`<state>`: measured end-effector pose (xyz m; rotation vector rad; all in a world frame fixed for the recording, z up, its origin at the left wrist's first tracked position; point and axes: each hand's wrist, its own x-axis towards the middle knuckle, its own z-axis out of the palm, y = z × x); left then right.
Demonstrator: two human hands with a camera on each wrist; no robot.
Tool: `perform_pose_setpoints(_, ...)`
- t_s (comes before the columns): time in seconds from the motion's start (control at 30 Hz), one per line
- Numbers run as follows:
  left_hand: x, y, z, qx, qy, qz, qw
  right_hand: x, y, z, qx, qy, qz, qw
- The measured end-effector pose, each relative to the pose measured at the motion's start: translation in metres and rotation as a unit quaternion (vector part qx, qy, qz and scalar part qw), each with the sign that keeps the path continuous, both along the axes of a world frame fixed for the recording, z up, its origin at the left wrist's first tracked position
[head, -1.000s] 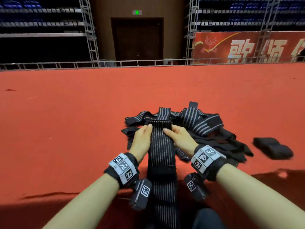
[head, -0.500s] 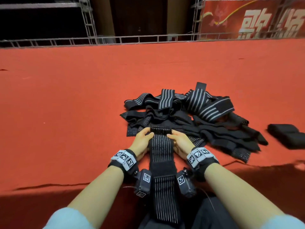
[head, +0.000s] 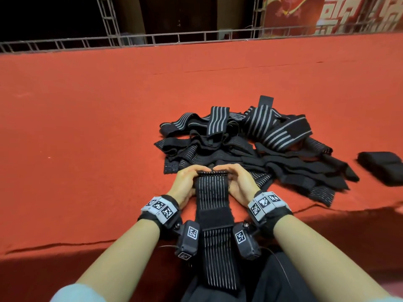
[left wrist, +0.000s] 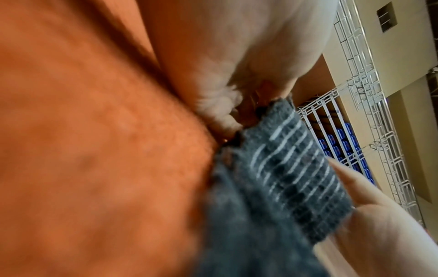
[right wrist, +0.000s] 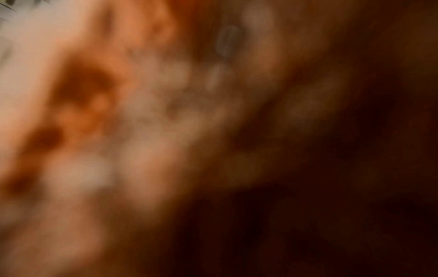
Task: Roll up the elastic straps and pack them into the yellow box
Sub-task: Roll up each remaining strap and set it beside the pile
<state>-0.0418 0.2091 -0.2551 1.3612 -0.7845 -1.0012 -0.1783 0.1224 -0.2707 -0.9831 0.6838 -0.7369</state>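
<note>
A black elastic strap (head: 212,192) with thin grey stripes lies stretched toward me on the red carpet, a black velcro patch (head: 214,217) across it. Its far end is turned into a small roll (head: 212,172). My left hand (head: 187,180) and right hand (head: 236,182) grip that roll from either side, fingers curled over it. The left wrist view shows the striped strap (left wrist: 284,168) close up beside my left hand (left wrist: 227,56). The right wrist view is a blur. A pile of loose straps (head: 250,147) lies just beyond my hands. No yellow box is in view.
A rolled black strap (head: 381,166) sits on the carpet at the right. The red carpet (head: 87,138) spreads wide to the left and far side, its near edge by my lap. A metal truss rail (head: 152,39) runs along the far edge.
Both hands have rolled the strap's far end toward me, the roll moving nearer along the strap. The head view has tilted downward.
</note>
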Motion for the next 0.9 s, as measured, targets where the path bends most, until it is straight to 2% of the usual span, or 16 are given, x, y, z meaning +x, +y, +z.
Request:
perform_pose_setpoints(0.1, 0.000, 0.001, 0.000, -0.003, 0.031, -0.004, 0.999, 0.002, 0.004, -0.002, -0.079, 0.046, 0.009, 0.996)
perform_pose_setpoints(0.13, 0.000, -0.001, -0.002, -0.003, 0.013, -0.002, 1.000, 0.002, 0.005, -0.004, -0.098, 0.049, 0.006, 0.994)
perform_pose_setpoints(0.2, 0.000, -0.004, -0.006, -0.007, -0.030, -0.002, 1.000, 0.002, 0.005, -0.006, -0.094, 0.037, 0.003, 0.995)
perform_pose_setpoints(0.33, 0.000, -0.004, -0.010, -0.006, -0.025, -0.007, 1.000, -0.003, 0.006, -0.004, -0.075, -0.010, 0.007, 0.997)
perform_pose_setpoints(0.4, 0.000, 0.000, -0.011, -0.008, -0.049, -0.028, 0.998, -0.004, 0.007, -0.005, -0.089, -0.023, 0.021, 0.996)
perform_pose_setpoints(0.5, -0.005, 0.010, -0.016, -0.006, -0.082, -0.025, 0.996, -0.006, 0.009, -0.004, -0.109, -0.003, 0.037, 0.993)
perform_pose_setpoints(0.63, -0.003, 0.016, -0.019, -0.022, -0.085, 0.007, 0.996, -0.003, 0.012, -0.005, -0.149, 0.038, 0.041, 0.987)
perform_pose_setpoints(0.73, -0.003, 0.012, -0.014, -0.035, -0.069, 0.029, 0.997, -0.001, 0.012, -0.004, -0.136, 0.040, 0.039, 0.989)
perform_pose_setpoints(0.9, -0.014, 0.016, -0.012, -0.050, -0.037, 0.020, 0.998, -0.006, 0.012, 0.003, -0.051, -0.008, 0.033, 0.998)
